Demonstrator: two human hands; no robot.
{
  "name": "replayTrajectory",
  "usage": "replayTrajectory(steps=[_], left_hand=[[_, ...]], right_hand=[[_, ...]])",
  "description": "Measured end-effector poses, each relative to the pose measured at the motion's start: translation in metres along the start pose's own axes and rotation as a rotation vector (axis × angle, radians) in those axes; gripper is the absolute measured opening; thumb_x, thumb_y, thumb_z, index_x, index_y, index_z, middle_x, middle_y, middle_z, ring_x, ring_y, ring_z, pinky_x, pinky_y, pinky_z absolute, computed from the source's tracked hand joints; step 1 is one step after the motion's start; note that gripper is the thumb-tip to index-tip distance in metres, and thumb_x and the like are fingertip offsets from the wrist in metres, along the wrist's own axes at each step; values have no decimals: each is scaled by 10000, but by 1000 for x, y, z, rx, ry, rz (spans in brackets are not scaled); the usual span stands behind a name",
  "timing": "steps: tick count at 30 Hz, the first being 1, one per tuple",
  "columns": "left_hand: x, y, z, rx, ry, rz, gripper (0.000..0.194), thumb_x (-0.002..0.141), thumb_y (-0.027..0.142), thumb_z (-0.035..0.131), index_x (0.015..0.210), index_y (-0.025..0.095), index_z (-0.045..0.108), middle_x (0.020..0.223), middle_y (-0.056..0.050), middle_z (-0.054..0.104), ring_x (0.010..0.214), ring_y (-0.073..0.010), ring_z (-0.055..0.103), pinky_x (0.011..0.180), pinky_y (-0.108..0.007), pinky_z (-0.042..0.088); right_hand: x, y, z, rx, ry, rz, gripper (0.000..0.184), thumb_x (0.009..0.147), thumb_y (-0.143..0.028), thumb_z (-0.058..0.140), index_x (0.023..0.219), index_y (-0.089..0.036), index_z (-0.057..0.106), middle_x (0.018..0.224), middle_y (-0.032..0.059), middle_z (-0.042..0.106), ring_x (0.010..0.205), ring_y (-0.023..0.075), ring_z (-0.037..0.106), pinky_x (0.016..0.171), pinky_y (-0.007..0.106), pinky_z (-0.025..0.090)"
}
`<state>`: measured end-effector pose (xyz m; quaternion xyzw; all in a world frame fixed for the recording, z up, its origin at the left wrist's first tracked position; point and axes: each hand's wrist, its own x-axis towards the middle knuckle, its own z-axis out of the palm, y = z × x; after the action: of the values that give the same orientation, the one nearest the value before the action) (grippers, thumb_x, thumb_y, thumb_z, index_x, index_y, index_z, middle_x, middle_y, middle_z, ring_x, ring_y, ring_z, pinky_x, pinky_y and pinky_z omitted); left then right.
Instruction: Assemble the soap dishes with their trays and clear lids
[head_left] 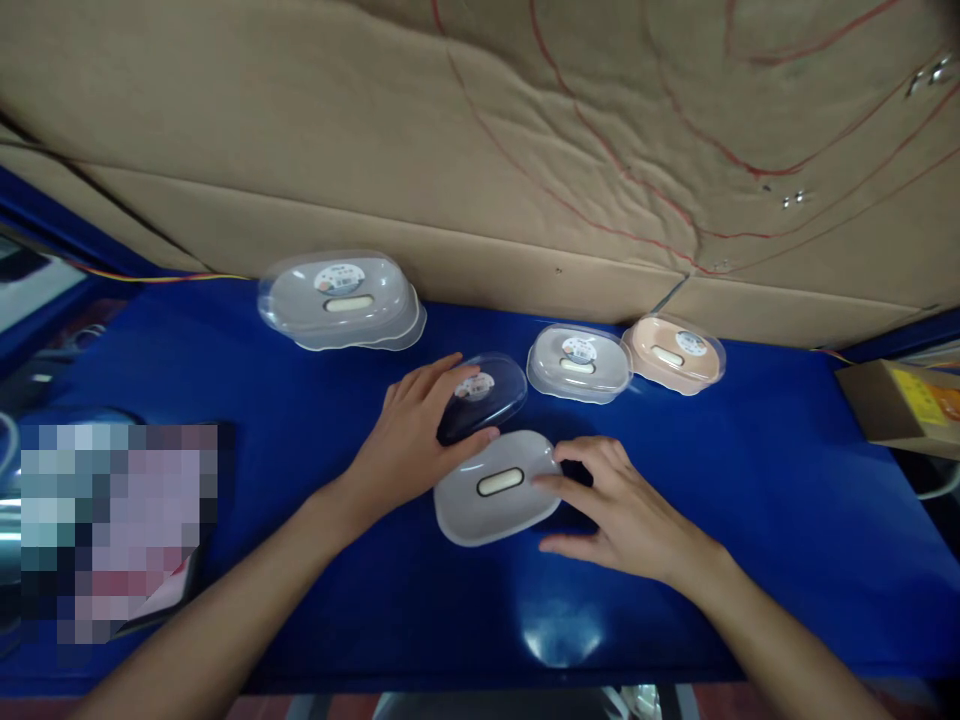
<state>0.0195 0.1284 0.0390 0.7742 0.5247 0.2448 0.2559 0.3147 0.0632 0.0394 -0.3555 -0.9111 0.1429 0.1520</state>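
Observation:
A light grey oval soap dish (pixel 472 515) with a cream-coloured oval insert in its middle lies on the blue table in front of me. Just behind it is a clear plastic lid (pixel 499 385) with a round printed label. My left hand (pixel 416 430) grips the lid at its left side, index finger along the far edge and thumb by the near edge, close to the dish's rim. At the dish's right end is my right hand (pixel 622 510), its fingers apart; two fingertips reach over the rim, and whether they press on it I cannot tell.
Along the cardboard wall (pixel 375 210) stand lidded soap dishes: a grey stack (pixel 285 300) at left, a smaller grey one (pixel 615 375) and a peach one (pixel 641 355) at right. A cardboard box (pixel 870 405) sits far right. A blurred-out item (pixel 142 520) lies at left.

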Motion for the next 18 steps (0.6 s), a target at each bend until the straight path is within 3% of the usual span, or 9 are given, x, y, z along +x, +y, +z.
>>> replayTrajectory(steps=[5, 9, 11, 13, 15, 18], left_hand=[[6, -17, 6, 10, -85, 123, 620, 1010, 559, 667, 1549, 283, 534, 1753, -121, 371, 1600, -342, 399, 1292, -561, 368], [7, -20, 8, 124, 11, 149, 638, 1029, 526, 663, 1583, 248, 513, 1783, -203, 259, 1645, -432, 267, 1267, -674, 311], [4, -13, 6, 177, 72, 213, 560, 1061, 469, 631, 1561, 236, 534, 1748, -223, 317, 1614, -429, 326, 1235, -664, 333], [-2, -3, 1, 170, 97, 314, 436, 1086, 420, 598, 1490, 254, 589, 1650, -184, 474, 1532, -363, 457, 1209, -588, 372], [-9, 9, -4, 112, 64, 395, 395, 1082, 465, 600, 1432, 283, 619, 1553, -141, 571, 1461, -322, 526, 1184, -533, 399], [-18, 23, -8, 1, -211, 438, 780, 912, 696, 741, 1553, 314, 513, 1587, -136, 549, 1463, -345, 529, 1168, -509, 448]], right_hand=[[2, -9, 2, 43, 6, -67, 358, 986, -442, 749, 1233, -191, 687, 1469, 189, 563, 1530, 394, 442, 1197, 599, 463], [4, -15, 4, 81, -28, -71, 328, 960, -414, 779, 1149, -165, 679, 1453, 193, 588, 1457, 361, 528, 1170, 526, 520], [4, -16, 5, 72, -33, -54, 427, 935, -435, 804, 1234, -162, 668, 1463, 203, 584, 1421, 364, 554, 1153, 540, 534], [3, -14, 6, 62, -32, -36, 533, 921, -466, 813, 1330, -169, 646, 1521, 216, 544, 1435, 378, 537, 1152, 556, 533], [3, -13, 7, 58, -34, -18, 598, 913, -507, 812, 1380, -180, 630, 1584, 219, 496, 1470, 394, 501, 1163, 567, 523], [3, -10, 6, 76, -53, 6, 643, 900, -553, 813, 1399, -192, 628, 1606, 210, 490, 1486, 395, 489, 1179, 570, 512]])
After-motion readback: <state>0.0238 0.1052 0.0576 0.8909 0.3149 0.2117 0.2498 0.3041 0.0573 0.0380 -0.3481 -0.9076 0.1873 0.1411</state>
